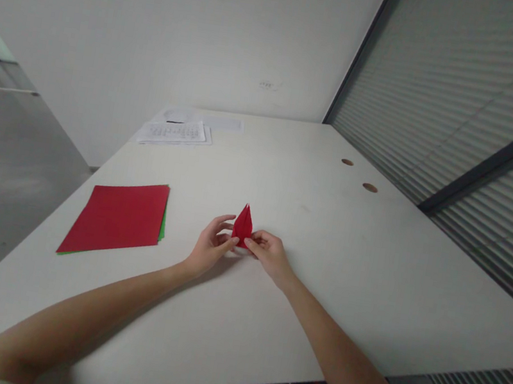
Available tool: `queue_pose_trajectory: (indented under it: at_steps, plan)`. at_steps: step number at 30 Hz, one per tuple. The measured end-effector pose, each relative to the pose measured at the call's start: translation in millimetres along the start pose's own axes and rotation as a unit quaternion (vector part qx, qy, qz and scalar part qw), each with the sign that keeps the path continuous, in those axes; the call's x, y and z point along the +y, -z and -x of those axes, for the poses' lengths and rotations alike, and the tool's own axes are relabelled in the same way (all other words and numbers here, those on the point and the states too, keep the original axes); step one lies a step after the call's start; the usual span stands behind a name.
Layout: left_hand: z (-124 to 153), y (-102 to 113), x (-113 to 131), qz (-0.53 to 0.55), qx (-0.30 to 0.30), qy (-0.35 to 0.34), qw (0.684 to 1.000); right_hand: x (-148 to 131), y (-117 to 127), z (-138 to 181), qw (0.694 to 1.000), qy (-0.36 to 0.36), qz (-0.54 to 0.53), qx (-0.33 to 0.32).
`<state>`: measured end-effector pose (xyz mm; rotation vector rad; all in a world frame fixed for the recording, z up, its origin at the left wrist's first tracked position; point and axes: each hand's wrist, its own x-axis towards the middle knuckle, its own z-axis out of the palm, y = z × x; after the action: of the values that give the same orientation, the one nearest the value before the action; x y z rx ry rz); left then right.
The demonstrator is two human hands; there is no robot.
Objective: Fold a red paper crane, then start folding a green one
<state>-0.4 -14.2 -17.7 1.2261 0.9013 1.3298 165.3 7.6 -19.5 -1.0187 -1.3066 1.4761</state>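
Observation:
A small folded piece of red paper (243, 224) is held just above the white table, its pointed end away from me and a split running down from the tip. At its lower left corner, my left hand (212, 243) pinches it between thumb and fingers, the index finger stretched along the left edge. My right hand (270, 254) grips the lower right corner, thumb on top and fingers curled behind. The underside of the folded paper is hidden.
To the left lies a stack of red sheets (119, 216) with a green sheet (163, 227) peeking out. Printed papers (173, 132) rest at the table's far left. Two round holes pierce the table (326, 242) near the blinds (428, 89) on the right.

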Motion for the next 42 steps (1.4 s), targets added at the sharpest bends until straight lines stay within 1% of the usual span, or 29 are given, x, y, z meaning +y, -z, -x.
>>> queue_pose_trajectory:
  at_steps: [3,7,9,14,16,23,31,38,42]
  plan:
    - [0.4,0.4,-2.7,-0.021,0.002,-0.020,1.000,-1.3,-0.4,0.4,1.000,0.001,0.003,0.001]
    - [-0.2,-0.2,-2.3,-0.020,0.009,-0.018,1.000,-1.9,-0.4,0.5,1.000,0.000,-0.001,0.004]
    - [-1.3,-0.6,-0.8,-0.013,0.008,-0.008,1.000,-2.5,-0.3,0.7,1.000,-0.002,0.000,0.007]
    - [-3.7,-0.7,2.7,0.037,0.014,0.049,0.998,-5.9,-0.2,1.4,1.000,-0.002,0.006,0.002]
    - [-4.1,-1.1,3.5,0.048,0.017,0.057,0.997,-7.0,0.5,1.4,1.000,-0.003,0.015,0.001]
    - [-3.3,-2.3,3.9,0.051,0.019,0.052,0.997,-9.0,2.2,1.1,1.000,-0.005,0.027,0.002]
    - [1.2,2.1,4.5,0.055,0.016,0.059,0.997,-6.8,0.7,2.2,1.000,0.000,0.022,0.005]
    - [5.2,1.0,5.6,0.059,0.014,0.039,0.997,-8.7,-1.7,3.3,1.000,-0.001,0.013,0.000]
    - [6.5,0.7,6.1,0.059,0.021,0.043,0.997,-9.4,-2.2,4.2,1.000,0.002,0.018,0.000]
